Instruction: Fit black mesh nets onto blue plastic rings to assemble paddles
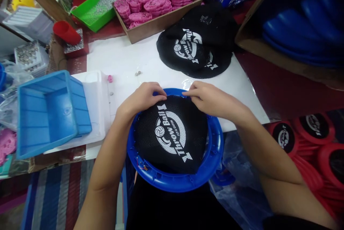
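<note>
A round black mesh cloth [150,133] with white "Throw Ball" print lies inside a blue plastic ring [177,183], which rests between my lap and the table edge. At the ring's far left, my left hand [146,97] pinches the cloth's edge, thumb and fingers close together. My right hand [206,99] is at the far right of the rim, its fingers bent and closed at the cloth's edge; its fingertips partly hide what they grip. Small coloured wires [143,167] show on the ring's near left. More black mesh cloths [185,50] lie beyond on the table.
A light-blue bin [72,104] stands at left on a white lid. Farther back are a green tray [100,11], a red cup [67,32] and a cardboard box [161,22] of pink parts. Red discs [292,144] are stacked at right, below a carton of blue discs [301,29].
</note>
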A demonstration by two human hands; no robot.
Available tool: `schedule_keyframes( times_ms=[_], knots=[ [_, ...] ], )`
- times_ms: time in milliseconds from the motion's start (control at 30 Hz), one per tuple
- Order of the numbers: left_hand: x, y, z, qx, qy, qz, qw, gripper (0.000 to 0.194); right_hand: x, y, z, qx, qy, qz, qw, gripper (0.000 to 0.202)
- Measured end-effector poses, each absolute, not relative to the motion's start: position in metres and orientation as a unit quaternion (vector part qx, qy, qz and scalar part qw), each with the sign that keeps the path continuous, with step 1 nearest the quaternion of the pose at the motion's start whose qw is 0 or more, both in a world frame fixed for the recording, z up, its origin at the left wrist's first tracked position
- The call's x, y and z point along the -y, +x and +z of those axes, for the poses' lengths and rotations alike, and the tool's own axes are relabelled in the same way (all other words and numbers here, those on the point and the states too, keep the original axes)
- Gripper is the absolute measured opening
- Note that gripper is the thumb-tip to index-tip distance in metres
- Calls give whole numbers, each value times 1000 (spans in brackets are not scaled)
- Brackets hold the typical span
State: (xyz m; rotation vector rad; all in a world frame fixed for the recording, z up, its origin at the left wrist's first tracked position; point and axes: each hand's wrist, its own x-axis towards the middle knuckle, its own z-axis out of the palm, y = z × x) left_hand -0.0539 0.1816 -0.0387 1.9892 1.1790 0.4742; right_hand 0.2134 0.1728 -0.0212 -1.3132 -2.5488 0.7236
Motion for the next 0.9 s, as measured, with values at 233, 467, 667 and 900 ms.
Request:
schedule_keyframes(
  times_ms=[233, 467, 667, 900],
  knots=[
    [-185, -54, -41, -491, 742, 182, 418, 7, -196, 184, -30, 844, -414, 317, 121, 15],
    [-181, -50, -41, -458, 796, 196, 344, 15, -197, 176, -24, 803, -471, 348, 111, 15],
    [-176, -42, -40, -420, 828, 202, 311, 22, -229, 160, -3, 797, -460, 384, -76, 16],
    [-171, -43, -38, -418, 864, 118, 255, 30, -239, 163, -4, 799, -458, 380, -91, 19]
  ],
)
